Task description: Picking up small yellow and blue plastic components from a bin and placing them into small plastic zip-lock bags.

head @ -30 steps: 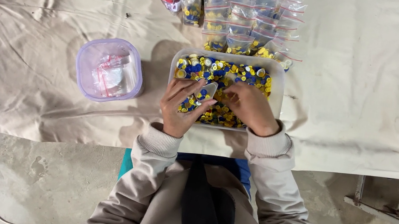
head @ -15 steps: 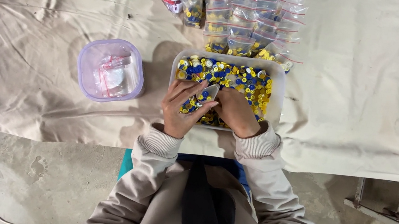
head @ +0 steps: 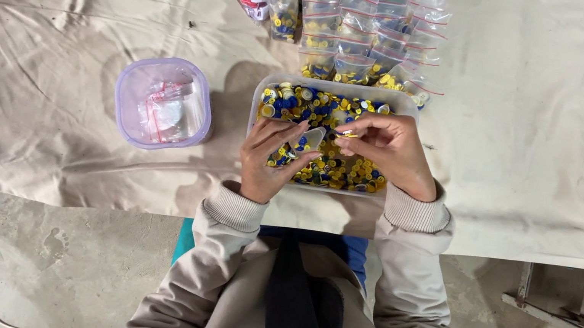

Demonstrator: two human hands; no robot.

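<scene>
L grip [head: 271,159] pinching small clear bag [head: 313,139] over tray [head: 267,85]; R grip [head: 385,149] pinching yellow piece [head: 347,133]. Step: filling bag. Next needs bag mouth open, I judge.

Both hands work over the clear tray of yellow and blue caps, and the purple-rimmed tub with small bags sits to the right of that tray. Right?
Not quite. In the head view the purple-rimmed tub sits to the left of the clear tray, not the right. The rest holds: the left hand and right hand are both over the tray of yellow and blue caps.
</scene>
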